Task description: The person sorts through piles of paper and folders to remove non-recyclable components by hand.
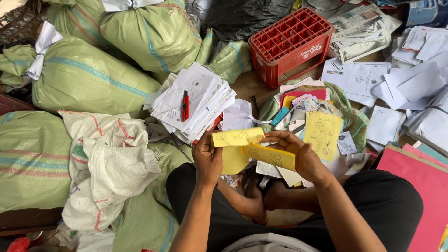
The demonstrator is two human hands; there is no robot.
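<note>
Both hands hold a bundle of yellow paper sheets [242, 148] above my crossed legs. My left hand [207, 161] grips the left edge, where the top sheets fold over. My right hand [298, 151] pinches the right part, its fingers curled over the upper edge. Just beyond the hands lies a loose heap of mixed coloured papers [308, 112], with another yellow sheet [323, 133] on top.
A stack of white papers [196, 102] with a red cutter [185, 105] on it lies ahead left. Green woven sacks [93, 79] fill the left side, a white sack [112, 163] near my knee. A red plastic crate [289, 42] stands behind. White sheets and pink folders [420, 182] lie right.
</note>
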